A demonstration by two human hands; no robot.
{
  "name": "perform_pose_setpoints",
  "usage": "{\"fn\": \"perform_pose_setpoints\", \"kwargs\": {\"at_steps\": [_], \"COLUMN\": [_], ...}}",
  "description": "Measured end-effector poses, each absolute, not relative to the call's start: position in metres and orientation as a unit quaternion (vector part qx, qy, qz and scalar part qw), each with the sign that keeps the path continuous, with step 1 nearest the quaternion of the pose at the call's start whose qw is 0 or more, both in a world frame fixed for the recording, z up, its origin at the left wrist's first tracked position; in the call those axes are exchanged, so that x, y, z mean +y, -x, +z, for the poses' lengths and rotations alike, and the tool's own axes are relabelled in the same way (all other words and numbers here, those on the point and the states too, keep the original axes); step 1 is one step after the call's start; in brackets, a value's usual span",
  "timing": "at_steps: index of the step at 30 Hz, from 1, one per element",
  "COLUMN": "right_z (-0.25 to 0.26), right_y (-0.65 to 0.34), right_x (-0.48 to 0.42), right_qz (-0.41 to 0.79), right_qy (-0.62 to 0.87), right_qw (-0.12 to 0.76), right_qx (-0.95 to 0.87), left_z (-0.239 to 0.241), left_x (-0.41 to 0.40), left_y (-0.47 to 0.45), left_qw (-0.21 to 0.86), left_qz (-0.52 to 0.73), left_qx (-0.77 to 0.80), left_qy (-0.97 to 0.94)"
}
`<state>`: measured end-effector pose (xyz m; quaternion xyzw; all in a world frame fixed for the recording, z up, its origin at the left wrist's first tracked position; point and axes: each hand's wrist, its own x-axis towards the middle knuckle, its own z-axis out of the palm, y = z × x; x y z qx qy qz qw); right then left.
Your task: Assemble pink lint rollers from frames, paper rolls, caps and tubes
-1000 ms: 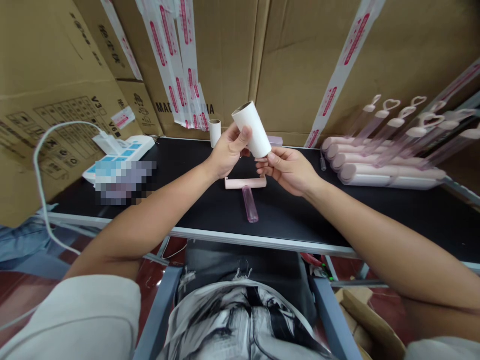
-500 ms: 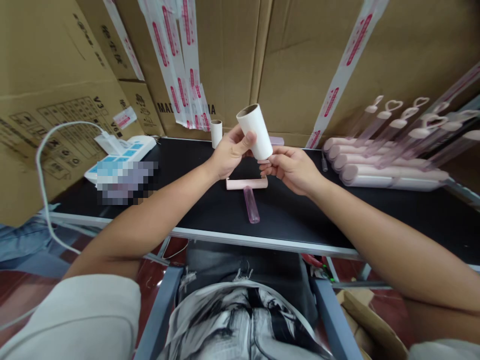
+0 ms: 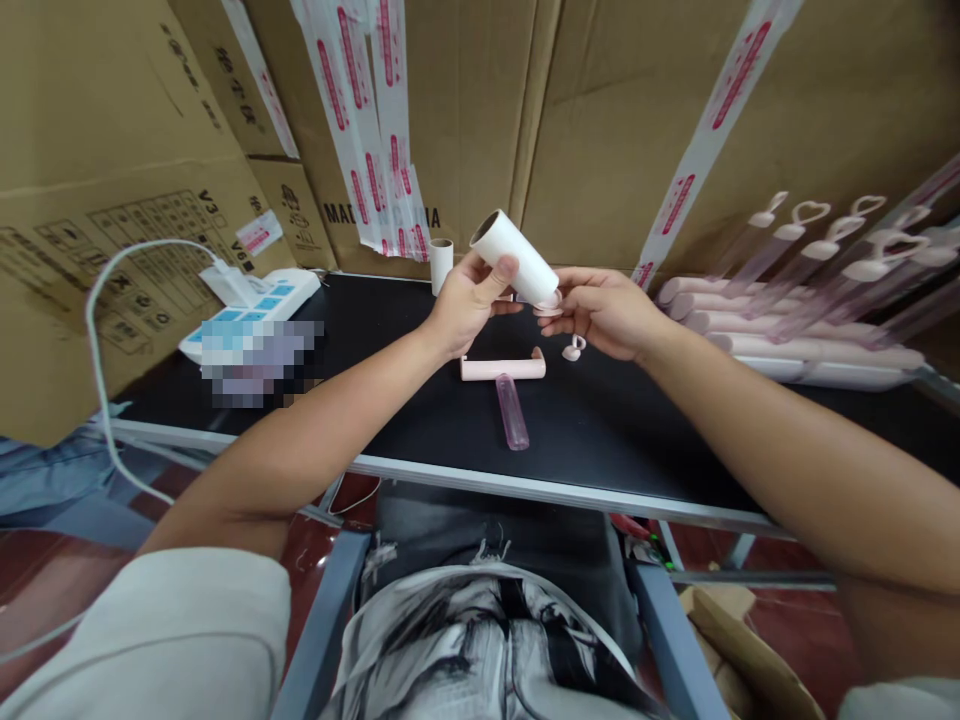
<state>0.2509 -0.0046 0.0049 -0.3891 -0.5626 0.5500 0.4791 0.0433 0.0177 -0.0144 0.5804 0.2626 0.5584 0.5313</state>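
Observation:
My left hand (image 3: 470,305) grips a white lint roller refill (image 3: 516,258), a paper roll with a brown core, tilted with its lower end to the right. At that lower end my right hand (image 3: 604,310) pinches a small pink round end cap (image 3: 549,305), which touches or nearly touches the roll. Below the hands lies a pink lint roller frame (image 3: 502,369) with a clear purple handle (image 3: 513,412). Under my right fingers rests a small pale pink piece with a heart-shaped loop (image 3: 574,348). Behind my left hand a second white roll (image 3: 441,266) stands upright.
Several finished-looking lint rollers (image 3: 802,335) with heart-looped handles are stacked at the right. A white power strip (image 3: 251,312) with a plugged-in cable lies at the left, beside a blurred-out patch. Cardboard (image 3: 465,110) walls the back of the black table (image 3: 420,430).
The roll has tilted further, its lower end swinging right toward my right hand. My right hand has moved slightly right, and the heart-loop piece now shows beneath it.

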Motion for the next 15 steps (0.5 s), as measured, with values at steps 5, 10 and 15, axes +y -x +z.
{"fn": "perform_pose_setpoints", "kwargs": {"at_steps": [5,10,15], "right_z": [-0.001,-0.014,-0.023], "right_y": [-0.259,-0.274,-0.276], "right_x": [0.027,0.066,0.080], "right_qz": [0.512,0.388,0.392], "right_qy": [0.441,0.536,0.542], "right_qw": [0.459,0.316,0.215], "right_qx": [-0.577,-0.680,-0.711], "left_z": [-0.011,0.000,0.002], "left_x": [0.025,0.026,0.025], "left_y": [-0.039,-0.027,-0.022], "left_qw": [0.497,0.487,0.486], "left_qz": [0.594,0.610,0.608], "left_qx": [0.281,0.284,0.278], "left_qy": [-0.566,-0.556,-0.562]}}
